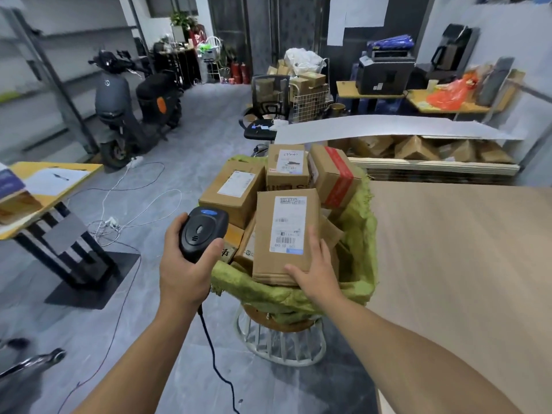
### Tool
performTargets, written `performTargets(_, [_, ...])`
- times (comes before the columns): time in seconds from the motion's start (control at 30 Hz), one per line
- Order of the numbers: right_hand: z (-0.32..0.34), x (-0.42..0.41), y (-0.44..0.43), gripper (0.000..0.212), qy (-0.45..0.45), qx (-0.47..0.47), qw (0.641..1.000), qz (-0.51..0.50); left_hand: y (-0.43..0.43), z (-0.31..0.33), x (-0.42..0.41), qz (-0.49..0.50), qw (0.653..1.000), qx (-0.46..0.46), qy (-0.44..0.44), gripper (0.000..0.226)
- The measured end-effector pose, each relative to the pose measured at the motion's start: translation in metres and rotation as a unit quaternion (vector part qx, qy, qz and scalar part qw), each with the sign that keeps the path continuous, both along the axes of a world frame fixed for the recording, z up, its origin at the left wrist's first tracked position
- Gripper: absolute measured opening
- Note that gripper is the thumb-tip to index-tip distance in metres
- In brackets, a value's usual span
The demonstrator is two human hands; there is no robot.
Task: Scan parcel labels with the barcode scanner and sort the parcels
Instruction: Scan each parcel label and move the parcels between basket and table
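One top parcel (286,234) lies face up on the heap in the green sack (360,234), its shipping label (288,224) turned to the camera. The right hand (313,264) rests on its near right corner, thumb on the near edge. Whether the fingers curl round the side or only lie flat, I cannot tell.

The left hand (185,264) grips the barcode scanner (203,234) just left of the sack. Its window seems to point past the label, so it may read the neighbouring parcel (233,189) instead.

Pulling the top parcel by one corner could shift the loose heap or rock the sack on its small stool (280,342). The hanging scanner cable (215,354) could catch on the stool.
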State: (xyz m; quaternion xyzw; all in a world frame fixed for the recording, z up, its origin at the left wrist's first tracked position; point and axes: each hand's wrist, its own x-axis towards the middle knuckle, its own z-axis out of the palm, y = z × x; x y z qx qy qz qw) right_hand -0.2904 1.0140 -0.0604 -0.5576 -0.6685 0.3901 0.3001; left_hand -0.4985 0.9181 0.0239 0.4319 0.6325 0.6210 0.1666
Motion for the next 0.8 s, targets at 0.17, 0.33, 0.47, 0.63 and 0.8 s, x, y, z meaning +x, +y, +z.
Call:
performTargets(0.17, [-0.007, 0.002, -0.007, 0.104, -0.011, 0.009, 1.0, -0.009, 0.007, 0.002, 0.004, -0.004, 1.0, -0.01, -0.01, 0.077])
performTargets(0.33, [-0.002, 0.002, -0.012, 0.093, 0.013, 0.016, 0.999, -0.04, 0.006, 0.006, 0.005, -0.014, 1.0, -0.007, -0.01, 0.073])
performTargets(0.47, [0.005, 0.0, -0.016, 0.087, 0.01, 0.03, 0.998, -0.05, 0.001, 0.008, 0.004, -0.032, 0.999, -0.005, -0.002, 0.068])
performTargets(0.63, [0.015, 0.004, -0.029, 0.077, 0.001, 0.026, 0.997, -0.068, -0.009, 0.01, 0.004, -0.081, 0.997, 0.002, -0.002, 0.075])
performTargets(0.8, [0.036, 0.008, -0.072, 0.062, 0.026, 0.039, 0.994, -0.098, -0.028, 0.011, -0.001, -0.156, 0.988, -0.004, 0.007, 0.078])
